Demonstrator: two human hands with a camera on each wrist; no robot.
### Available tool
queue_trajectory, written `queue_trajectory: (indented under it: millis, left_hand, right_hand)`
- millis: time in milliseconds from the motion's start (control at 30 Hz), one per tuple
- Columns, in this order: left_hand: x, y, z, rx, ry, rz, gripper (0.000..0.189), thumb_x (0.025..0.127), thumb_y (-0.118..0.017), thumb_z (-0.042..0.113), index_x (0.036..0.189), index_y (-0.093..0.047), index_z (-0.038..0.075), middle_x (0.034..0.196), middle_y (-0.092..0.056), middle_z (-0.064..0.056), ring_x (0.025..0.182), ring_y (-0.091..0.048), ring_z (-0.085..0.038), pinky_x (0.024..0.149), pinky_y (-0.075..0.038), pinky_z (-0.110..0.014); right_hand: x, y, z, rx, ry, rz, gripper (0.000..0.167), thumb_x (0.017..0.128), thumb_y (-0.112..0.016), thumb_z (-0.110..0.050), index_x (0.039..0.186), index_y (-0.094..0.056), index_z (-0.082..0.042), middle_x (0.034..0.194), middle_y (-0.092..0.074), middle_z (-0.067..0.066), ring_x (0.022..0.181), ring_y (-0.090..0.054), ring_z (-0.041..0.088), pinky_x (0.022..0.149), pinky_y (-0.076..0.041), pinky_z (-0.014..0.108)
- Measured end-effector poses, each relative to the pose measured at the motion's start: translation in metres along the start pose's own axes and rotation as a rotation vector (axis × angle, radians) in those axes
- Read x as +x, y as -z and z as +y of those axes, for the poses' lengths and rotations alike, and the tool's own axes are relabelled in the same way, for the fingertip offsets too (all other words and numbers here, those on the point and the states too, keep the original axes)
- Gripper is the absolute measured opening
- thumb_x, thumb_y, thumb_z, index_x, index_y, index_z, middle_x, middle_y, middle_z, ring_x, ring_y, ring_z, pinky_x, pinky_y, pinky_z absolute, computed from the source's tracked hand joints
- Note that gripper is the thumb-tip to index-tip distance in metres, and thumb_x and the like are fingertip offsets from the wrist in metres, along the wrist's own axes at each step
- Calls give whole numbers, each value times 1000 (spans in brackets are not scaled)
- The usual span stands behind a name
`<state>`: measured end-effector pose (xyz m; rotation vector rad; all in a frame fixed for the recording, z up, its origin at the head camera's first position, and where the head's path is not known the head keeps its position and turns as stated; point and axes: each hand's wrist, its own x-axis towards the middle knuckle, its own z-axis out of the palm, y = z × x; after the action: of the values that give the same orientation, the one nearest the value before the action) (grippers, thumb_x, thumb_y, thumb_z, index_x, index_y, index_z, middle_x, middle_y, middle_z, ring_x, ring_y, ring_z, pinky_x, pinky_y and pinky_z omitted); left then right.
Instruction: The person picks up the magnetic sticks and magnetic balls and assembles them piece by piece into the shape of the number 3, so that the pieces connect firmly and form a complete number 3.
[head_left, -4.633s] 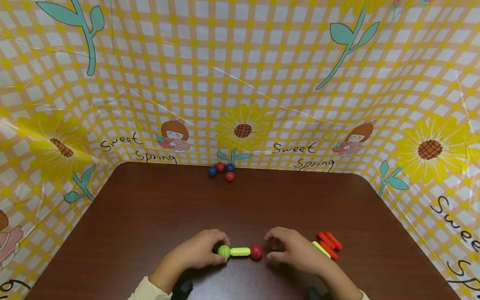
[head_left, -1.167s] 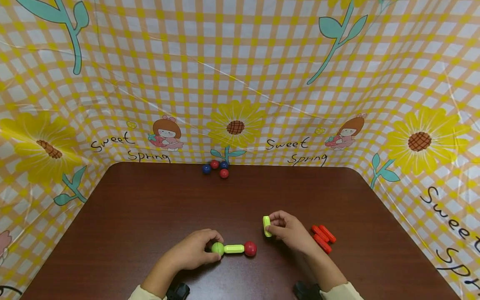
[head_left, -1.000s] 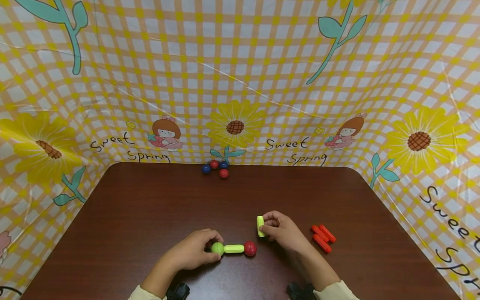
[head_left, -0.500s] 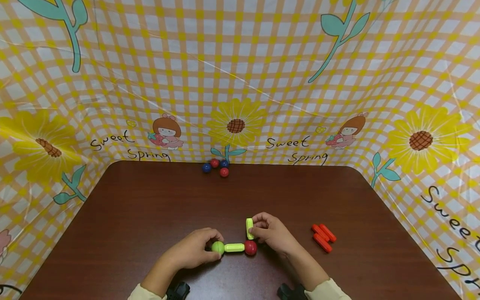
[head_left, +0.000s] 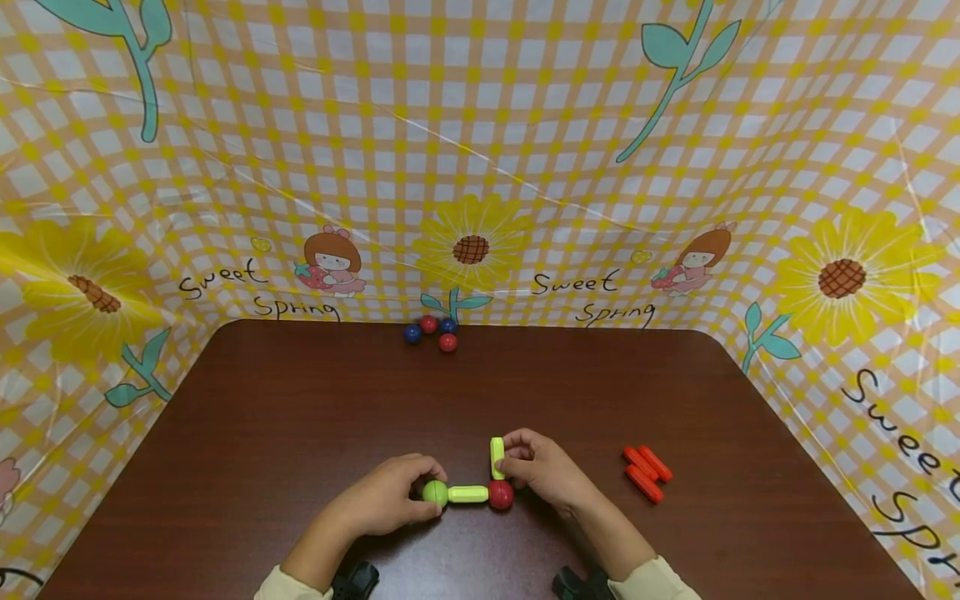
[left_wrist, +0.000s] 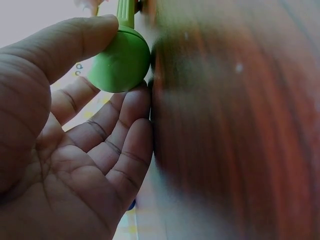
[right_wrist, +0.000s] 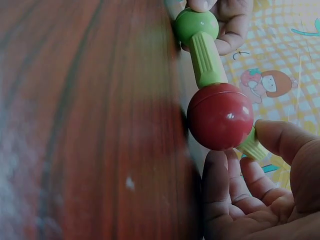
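Observation:
Between thumb and fingers my left hand (head_left: pixel 390 500) holds a green ball (head_left: pixel 435 493) on the table. A yellow-green ribbed rod (head_left: pixel 468 494) runs from that ball to a red ball (head_left: pixel 501 495). My right hand (head_left: pixel 543 468) pinches a second yellow-green rod (head_left: pixel 497 457), which points away from me, its near end against the red ball. Whether it sits inside the ball cannot be told. In the left wrist view the thumb lies over the green ball (left_wrist: pixel 120 62). The right wrist view has the red ball (right_wrist: pixel 220 116) in front of part of the pinched rod (right_wrist: pixel 252 147).
Several red rods (head_left: pixel 645 472) lie on the brown table (head_left: pixel 315 400) right of my right hand. At the far edge sit two blue balls, one the left blue ball (head_left: pixel 412 333), and two red balls, one the nearer red ball (head_left: pixel 447 342). A checkered cloth (head_left: pixel 480 125) stands behind.
My right hand has picked up the second yellow-green rod from beside the red rods and brought it left and down to the red ball. My left hand has kept its hold on the green ball.

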<state>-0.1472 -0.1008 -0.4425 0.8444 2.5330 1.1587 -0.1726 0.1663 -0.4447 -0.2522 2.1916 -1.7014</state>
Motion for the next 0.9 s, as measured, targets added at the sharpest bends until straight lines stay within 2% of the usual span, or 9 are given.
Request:
queue_trajectory:
  millis: [333,733,900]
  left_hand:
    - [0,0,3,7,0,-4,22,86,-79,16,102,-64,15,97,-58,8,85,-55,-9,75,-47,-28]
    - [0,-1,2,31,-3,-1,22,87,-78,18,104,-64,16,98,-58,8,87,-55,-10,76,-47,-29]
    - [-1,0,0,-11,4,0,25,86,-79,20,106,-65,15,99,-59,7,87,-57,-9,75,-48,-28]
  right_hand:
    - [-2,-3,2,35,-3,29,33,92,-66,-3,118,-53,13,95,-64,9,82,-62,15,71,-52,29]
    - [-1,-3,5,0,2,56,32,92,-66,-2,117,-54,13,88,-64,5,78,-61,15,71,-53,29]
    - [-2,-3,5,12,4,50,33,92,-65,-3,119,-53,13,90,-65,7,80,-62,15,72,-53,29]
